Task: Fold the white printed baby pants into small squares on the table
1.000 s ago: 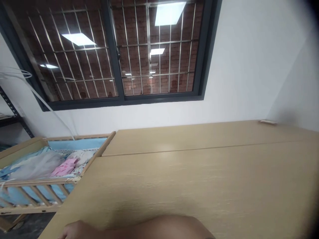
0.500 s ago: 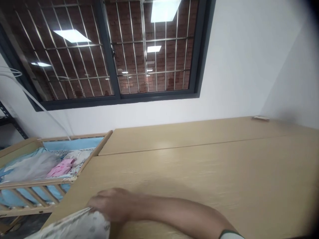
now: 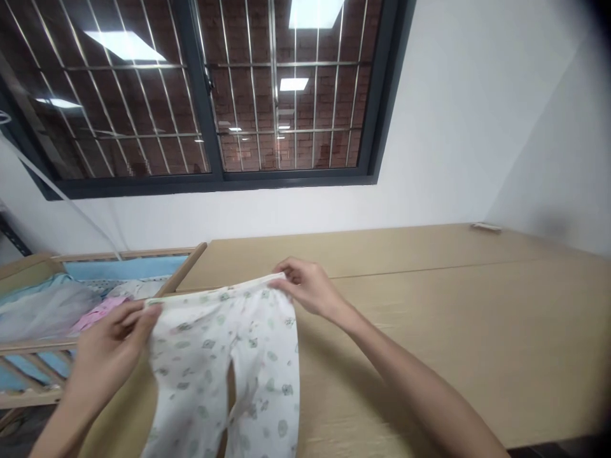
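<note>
I hold up a small pair of white baby trousers (image 3: 224, 369) with a pale green print, stretched by the waistband over the near left part of a light wooden table (image 3: 453, 318). My left hand (image 3: 112, 350) pinches the left end of the waistband. My right hand (image 3: 308, 287) pinches the right end. The two legs hang down toward me, and their lower ends are cut off by the frame's bottom edge.
A wooden cot (image 3: 33, 356) with blue lining, grey netting and pink cloth stands left of the table. A barred window (image 3: 200, 95) fills the white wall behind. A small flat object (image 3: 485, 226) lies at the table's far right.
My right hand has lifted the trousers from the table's near left edge. My left hand has come into view and taken the other end of the waistband, spreading the garment.
</note>
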Available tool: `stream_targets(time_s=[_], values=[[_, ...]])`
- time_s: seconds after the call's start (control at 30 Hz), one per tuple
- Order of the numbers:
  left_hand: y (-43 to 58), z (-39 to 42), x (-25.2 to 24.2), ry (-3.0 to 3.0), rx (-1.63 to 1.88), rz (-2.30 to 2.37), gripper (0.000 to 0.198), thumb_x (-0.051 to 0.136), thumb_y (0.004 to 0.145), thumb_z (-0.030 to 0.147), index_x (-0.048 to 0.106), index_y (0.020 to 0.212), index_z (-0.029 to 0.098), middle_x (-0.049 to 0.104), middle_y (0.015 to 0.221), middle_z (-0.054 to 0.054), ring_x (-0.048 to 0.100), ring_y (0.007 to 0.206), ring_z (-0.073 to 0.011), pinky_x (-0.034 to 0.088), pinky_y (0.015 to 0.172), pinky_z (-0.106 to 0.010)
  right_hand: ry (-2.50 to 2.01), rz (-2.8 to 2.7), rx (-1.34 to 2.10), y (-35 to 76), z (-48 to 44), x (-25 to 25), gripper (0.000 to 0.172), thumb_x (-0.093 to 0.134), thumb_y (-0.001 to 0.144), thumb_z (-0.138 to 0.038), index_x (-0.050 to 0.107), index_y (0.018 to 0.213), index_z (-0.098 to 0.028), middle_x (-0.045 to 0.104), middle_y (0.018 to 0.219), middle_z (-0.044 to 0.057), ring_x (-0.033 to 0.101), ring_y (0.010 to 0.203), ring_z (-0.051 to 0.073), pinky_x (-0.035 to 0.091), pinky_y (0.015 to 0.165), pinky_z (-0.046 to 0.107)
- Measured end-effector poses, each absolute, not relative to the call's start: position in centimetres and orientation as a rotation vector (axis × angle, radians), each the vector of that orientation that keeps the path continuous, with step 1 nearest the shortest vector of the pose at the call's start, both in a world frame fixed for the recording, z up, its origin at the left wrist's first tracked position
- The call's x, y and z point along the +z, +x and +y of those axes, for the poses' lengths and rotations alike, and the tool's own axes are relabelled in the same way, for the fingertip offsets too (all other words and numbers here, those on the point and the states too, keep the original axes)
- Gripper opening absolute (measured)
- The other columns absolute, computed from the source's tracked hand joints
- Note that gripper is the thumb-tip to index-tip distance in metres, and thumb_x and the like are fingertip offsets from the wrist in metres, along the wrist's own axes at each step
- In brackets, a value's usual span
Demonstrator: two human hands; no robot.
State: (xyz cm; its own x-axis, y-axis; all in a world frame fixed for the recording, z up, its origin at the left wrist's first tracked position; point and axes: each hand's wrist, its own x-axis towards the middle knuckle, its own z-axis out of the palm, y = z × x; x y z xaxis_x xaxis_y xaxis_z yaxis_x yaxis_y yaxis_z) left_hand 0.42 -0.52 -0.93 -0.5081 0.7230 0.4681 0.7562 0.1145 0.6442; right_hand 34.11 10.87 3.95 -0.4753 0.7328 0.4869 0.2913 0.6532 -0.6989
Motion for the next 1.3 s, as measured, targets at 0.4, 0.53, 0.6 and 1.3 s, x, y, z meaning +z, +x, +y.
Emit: stream_targets(time_s=[0.4, 0.53, 0.6, 1.3], values=[[6.5, 16.3, -9.2, -2.183, -1.177, -2.24, 0.035, 0.044, 0.094, 0.048, 0.063, 0.094, 0.019, 0.072, 0.095, -0.007, 0.066, 0.088, -0.0227, 0.049, 0.075, -0.03, -1.251, -2.148, 0.464, 38.0, 24.2, -6.8, 0.023, 0.049, 0.093, -0.012, 0.069, 0.105, -0.015, 0.072, 0.1, 0.009, 0.066, 0.092, 0.021, 0.049, 0.082, 0.031], [7.2, 19.3, -11.4, -2.154, -1.027, -2.294, 0.028, 0.042, 0.098, 0.038, 0.062, 0.098, 0.018, 0.07, 0.097, -0.009, 0.064, 0.093, -0.0223, 0.046, 0.079, -0.03, -1.32, -2.157, 0.413, 37.3, 27.2, -10.0, 0.022, 0.047, 0.092, -0.009, 0.068, 0.097, -0.013, 0.07, 0.097, 0.01, 0.062, 0.093, 0.02, 0.046, 0.083, 0.029], [7.3, 20.5, -11.8, -2.132, -0.955, -2.307, 0.026, 0.042, 0.099, 0.035, 0.061, 0.101, 0.018, 0.069, 0.102, -0.01, 0.063, 0.099, -0.0233, 0.044, 0.082, -0.031, -1.356, -2.154, 0.372, 37.0, 28.3, -11.0, 0.021, 0.048, 0.092, -0.01, 0.068, 0.097, -0.013, 0.068, 0.1, 0.01, 0.059, 0.098, 0.021, 0.044, 0.087, 0.029], [16.1, 17.0, -7.7, -2.354, -0.622, -2.188, 0.033, 0.037, 0.101, 0.038, 0.058, 0.114, 0.016, 0.068, 0.108, -0.012, 0.061, 0.105, -0.026, 0.044, 0.089, -0.036, -1.739, -2.139, 0.378, 35.4, 32.6, -12.8, 0.016, 0.057, 0.094, -0.026, 0.067, 0.106, -0.02, 0.07, 0.114, 0.01, 0.06, 0.111, 0.023, 0.038, 0.093, 0.033]])
